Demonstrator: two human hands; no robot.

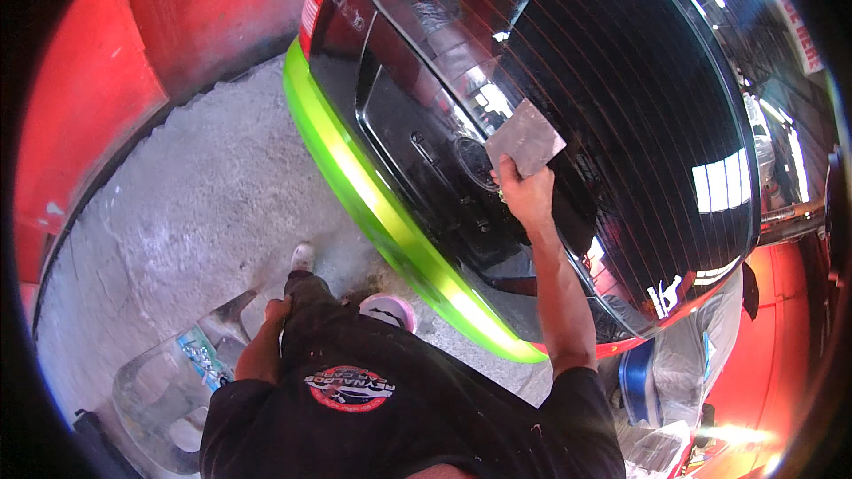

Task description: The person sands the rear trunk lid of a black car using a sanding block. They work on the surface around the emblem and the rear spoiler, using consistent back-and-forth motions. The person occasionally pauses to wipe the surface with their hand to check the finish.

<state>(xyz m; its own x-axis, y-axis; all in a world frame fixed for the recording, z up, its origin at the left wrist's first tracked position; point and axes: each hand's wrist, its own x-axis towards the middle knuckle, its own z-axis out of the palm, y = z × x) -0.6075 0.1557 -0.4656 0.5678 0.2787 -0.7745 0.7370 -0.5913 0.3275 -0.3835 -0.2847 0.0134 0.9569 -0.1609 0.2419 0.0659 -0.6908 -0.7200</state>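
My right hand [526,188] grips a square grey sheet [529,131] by its lower corner, over the black rear hatch [399,98] of a car, beside the round emblem [470,160] and the dark rear window [639,80]. A bright green bumper [373,204] runs along the hatch's lower edge. My left hand [277,310] is low beside my dark-clothed leg, its fingers curled; what they hold, if anything, is hidden.
A red wall [89,124] curves along the left above grey concrete [195,168]. A plastic stool or tray [155,390] and a pink-rimmed bucket [390,310] are near my legs. A red panel [763,346] and plastic-covered items [674,364] stand at the right.
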